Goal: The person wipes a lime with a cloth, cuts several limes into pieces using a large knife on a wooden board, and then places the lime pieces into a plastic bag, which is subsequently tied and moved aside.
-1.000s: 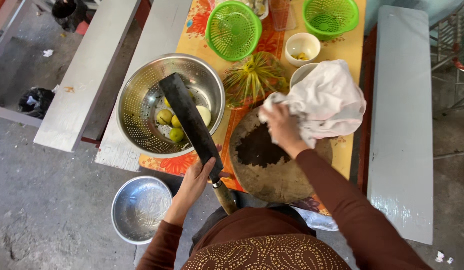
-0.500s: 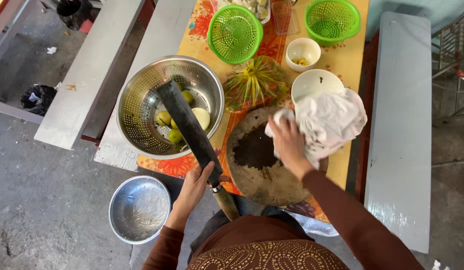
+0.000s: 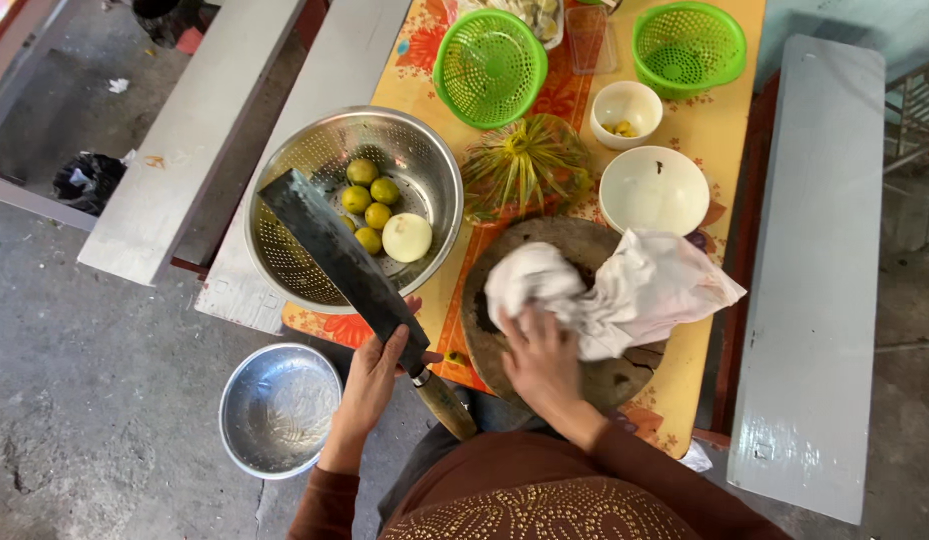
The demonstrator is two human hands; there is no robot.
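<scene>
My left hand (image 3: 373,385) grips a large dark cleaver (image 3: 343,258) near the base of its blade, its wooden handle pointing back toward me and the blade lying over the rim of a steel colander (image 3: 285,255). My right hand (image 3: 541,360) presses a white cloth (image 3: 625,290) onto a round wooden chopping board (image 3: 610,380). Inside the colander lie several green limes (image 3: 370,200) and a peeled white onion (image 3: 407,237).
On the yellow flowered table (image 3: 715,130) stand two green baskets (image 3: 490,65), two white bowls (image 3: 653,190) and a clear bag of greens (image 3: 525,165). A steel bowl (image 3: 280,408) sits on the concrete floor. Grey benches (image 3: 820,270) flank the table.
My right hand has pulled the cloth down from the board's far right edge onto its middle. The cleaver has stayed over the colander, tilted slightly more leftward.
</scene>
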